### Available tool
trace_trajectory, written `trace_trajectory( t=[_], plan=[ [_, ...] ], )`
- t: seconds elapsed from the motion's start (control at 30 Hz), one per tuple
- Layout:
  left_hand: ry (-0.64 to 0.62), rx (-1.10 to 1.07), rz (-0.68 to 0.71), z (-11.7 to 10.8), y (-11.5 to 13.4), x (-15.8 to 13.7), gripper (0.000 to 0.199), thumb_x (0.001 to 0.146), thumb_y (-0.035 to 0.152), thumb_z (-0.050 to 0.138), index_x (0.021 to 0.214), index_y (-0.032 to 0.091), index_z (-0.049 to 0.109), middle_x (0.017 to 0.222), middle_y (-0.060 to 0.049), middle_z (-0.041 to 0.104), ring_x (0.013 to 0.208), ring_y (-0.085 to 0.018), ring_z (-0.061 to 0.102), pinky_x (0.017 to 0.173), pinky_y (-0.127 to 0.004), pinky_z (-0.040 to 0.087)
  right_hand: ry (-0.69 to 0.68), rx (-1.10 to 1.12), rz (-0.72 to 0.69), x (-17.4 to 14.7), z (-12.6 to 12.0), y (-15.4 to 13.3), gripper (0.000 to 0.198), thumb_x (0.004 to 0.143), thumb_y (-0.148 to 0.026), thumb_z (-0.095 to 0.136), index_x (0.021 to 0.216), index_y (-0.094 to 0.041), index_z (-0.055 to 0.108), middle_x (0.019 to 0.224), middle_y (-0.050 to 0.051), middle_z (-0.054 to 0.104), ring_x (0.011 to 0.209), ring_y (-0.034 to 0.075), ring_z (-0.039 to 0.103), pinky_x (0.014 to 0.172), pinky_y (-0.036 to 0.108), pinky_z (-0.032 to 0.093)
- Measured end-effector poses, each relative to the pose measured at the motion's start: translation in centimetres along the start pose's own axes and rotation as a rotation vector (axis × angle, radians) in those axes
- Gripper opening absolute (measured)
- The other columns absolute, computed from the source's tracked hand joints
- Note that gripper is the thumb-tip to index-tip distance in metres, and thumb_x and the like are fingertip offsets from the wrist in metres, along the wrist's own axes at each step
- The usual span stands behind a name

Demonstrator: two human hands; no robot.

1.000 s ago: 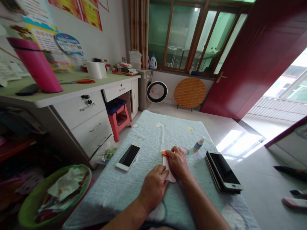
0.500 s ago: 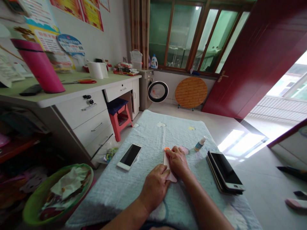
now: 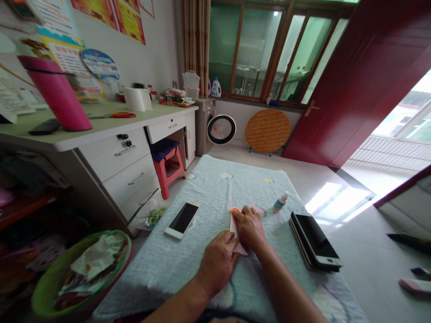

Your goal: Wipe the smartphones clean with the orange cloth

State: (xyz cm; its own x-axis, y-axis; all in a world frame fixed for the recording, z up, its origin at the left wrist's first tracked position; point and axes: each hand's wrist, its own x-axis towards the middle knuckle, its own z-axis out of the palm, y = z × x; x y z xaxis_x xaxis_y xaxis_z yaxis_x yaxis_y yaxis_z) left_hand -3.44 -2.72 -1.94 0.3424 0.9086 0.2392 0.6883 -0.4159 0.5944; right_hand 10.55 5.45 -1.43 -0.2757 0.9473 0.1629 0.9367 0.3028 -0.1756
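Our left hand [image 3: 218, 256] and right hand [image 3: 251, 227] touch a pale pink strip [image 3: 233, 227] mid-tabletop [image 3: 215, 186]; whether pinching or pressing, we cannot tell. Gaps separate them from the white phone [image 3: 182, 220] near the left edge and phone stack [image 3: 315, 240] beside the right.

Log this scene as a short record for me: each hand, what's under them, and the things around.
Left hand: on the near part of a pale pink item
Right hand: on its far part, beside an orange piece
Surface: light blue cloth
Left side: white phone, dark screen
Right side: small spray bottle; device stack
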Motion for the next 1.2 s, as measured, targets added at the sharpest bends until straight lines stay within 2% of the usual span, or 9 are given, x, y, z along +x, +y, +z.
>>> trace_trajectory(
  t=[0.2, 0.47, 0.8, 1.0, 1.2],
  plan=[
    [-0.017, -0.008, -0.013, -0.19, 0.08, -0.01, 0.028, 0.086, 0.017, 0.056, 0.113, 0.021, 0.063, 0.114, -0.006, 0.061, 0.109, -0.023, 0.054, 0.100, -0.036, 0.043, -0.005, -0.003, -0.021, -0.32, -0.05, -0.19, 0.026, 0.099, -0.027, 0.041, 0.102, -0.029, 0.067, 0.094, 0.006, 0.056, 0.090, 0.020, 0.044, 0.075, 0.031, 0.027],
    [-0.005, 0.003, -0.006, -0.09, -0.03, 0.00, 0.025, 0.087, 0.018, 0.056, 0.111, 0.021, 0.064, 0.114, -0.006, 0.061, 0.109, -0.023, 0.055, 0.100, -0.037, 0.044, 0.012, 0.023, 0.010, -0.10, 0.05, 0.16, 0.026, 0.099, -0.028, 0.042, 0.107, -0.031, 0.067, 0.093, 0.005, 0.055, 0.090, 0.020, 0.044, 0.076, 0.030, 0.027],
    [-0.022, 0.000, -0.022, -0.21, 0.17, 0.02, 0.027, 0.086, 0.016, 0.056, 0.112, 0.022, 0.063, 0.112, -0.005, 0.061, 0.108, -0.023, 0.054, 0.099, -0.036, 0.043, 0.008, 0.011, -0.024, -0.18, 0.17, 0.03, 0.027, 0.100, -0.030, 0.040, 0.103, -0.030, 0.067, 0.093, 0.005, 0.055, 0.089, 0.020, 0.044, 0.075, 0.030, 0.028],
    [-0.031, 0.007, -0.024, -0.26, 0.18, 0.01, 0.026, 0.088, 0.018, 0.054, 0.111, 0.022, 0.063, 0.113, -0.006, 0.061, 0.109, -0.023, 0.054, 0.100, -0.037, 0.043, 0.008, 0.007, 0.013, 0.00, 0.17, 0.08, 0.027, 0.099, -0.029, 0.041, 0.105, -0.031, 0.067, 0.093, 0.006, 0.056, 0.088, 0.020, 0.045, 0.075, 0.031, 0.028],
    [-0.023, -0.006, -0.013, -0.19, 0.05, 0.01, 0.024, 0.088, 0.018, 0.054, 0.110, 0.022, 0.063, 0.111, -0.005, 0.061, 0.108, -0.022, 0.055, 0.099, -0.035, 0.043, -0.003, 0.014, -0.042, -0.66, -0.05, -0.05, 0.022, 0.097, -0.027, 0.046, 0.101, -0.029, 0.067, 0.092, 0.005, 0.056, 0.089, 0.020, 0.045, 0.077, 0.031, 0.028]
  ],
)
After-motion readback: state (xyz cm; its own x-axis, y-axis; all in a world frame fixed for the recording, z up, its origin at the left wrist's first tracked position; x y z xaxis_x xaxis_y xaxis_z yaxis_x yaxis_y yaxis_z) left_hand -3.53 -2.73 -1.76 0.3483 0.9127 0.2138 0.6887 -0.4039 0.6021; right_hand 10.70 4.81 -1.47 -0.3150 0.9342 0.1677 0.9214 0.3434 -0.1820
